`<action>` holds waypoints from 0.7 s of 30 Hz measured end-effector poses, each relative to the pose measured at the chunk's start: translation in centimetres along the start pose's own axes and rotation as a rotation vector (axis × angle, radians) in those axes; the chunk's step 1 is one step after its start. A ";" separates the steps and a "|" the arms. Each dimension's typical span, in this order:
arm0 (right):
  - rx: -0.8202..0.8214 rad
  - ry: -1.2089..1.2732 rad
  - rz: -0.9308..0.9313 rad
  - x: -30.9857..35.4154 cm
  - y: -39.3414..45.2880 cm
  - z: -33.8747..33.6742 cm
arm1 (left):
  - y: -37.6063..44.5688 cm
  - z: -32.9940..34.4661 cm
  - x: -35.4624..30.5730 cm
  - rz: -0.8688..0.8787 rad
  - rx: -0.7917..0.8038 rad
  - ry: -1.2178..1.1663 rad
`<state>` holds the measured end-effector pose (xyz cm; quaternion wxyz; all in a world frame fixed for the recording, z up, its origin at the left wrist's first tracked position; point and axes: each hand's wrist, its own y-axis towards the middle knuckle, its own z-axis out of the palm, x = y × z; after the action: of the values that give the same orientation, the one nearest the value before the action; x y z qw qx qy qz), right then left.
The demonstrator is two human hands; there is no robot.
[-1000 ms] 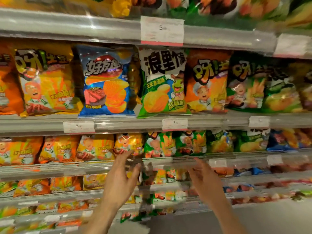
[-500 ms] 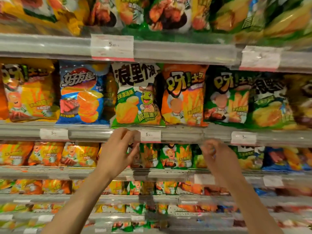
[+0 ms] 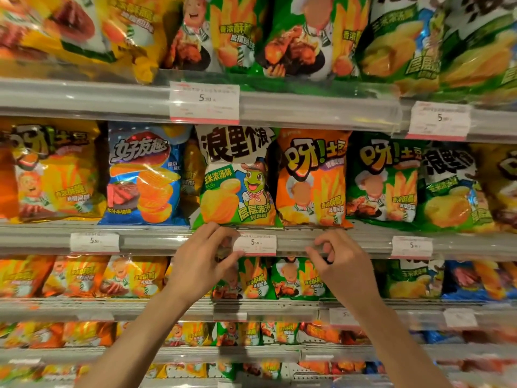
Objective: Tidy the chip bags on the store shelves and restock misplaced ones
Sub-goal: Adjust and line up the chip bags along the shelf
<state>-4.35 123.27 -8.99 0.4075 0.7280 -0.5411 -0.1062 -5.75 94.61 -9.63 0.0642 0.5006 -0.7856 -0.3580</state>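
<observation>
A green-and-white chip bag with a frog cartoon (image 3: 236,177) stands on the middle shelf between a blue chip bag (image 3: 142,175) and an orange fries bag (image 3: 313,177). Right of the orange bag is a green fries bag (image 3: 383,180). My left hand (image 3: 204,261) is raised just below the frog bag's lower left corner, fingers curled at the shelf's front rail (image 3: 156,242), holding nothing. My right hand (image 3: 341,264) hovers at the same rail below the orange bag, fingers loosely bent and empty.
Shelves above and below are packed with yellow, orange and green chip bags. White price tags (image 3: 254,244) hang on the rails, one between my hands. A yellow bag (image 3: 56,169) stands at the far left of the middle shelf.
Both hands have risen from the lower shelves up to the middle shelf's rail. The view has moved closer and tilted upward.
</observation>
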 end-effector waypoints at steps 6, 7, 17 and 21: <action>0.158 0.369 0.116 3.7 4.0 -0.7 | 0.0 -0.1 0.2 0.005 -0.006 -0.017; 0.182 0.411 0.142 5.0 5.2 -0.7 | -0.1 -0.1 0.2 0.006 -0.003 -0.020; 0.419 0.531 0.046 9.7 13.0 2.0 | -0.1 -0.3 0.2 -0.013 0.001 -0.064; 0.404 0.611 0.078 9.7 13.3 2.0 | -0.1 -0.2 0.3 -0.020 0.011 -0.075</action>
<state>-11.07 112.68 1.88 0.4022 0.7707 -0.4317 0.2406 -5.73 94.22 -9.57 0.0285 0.4949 -0.7843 -0.3729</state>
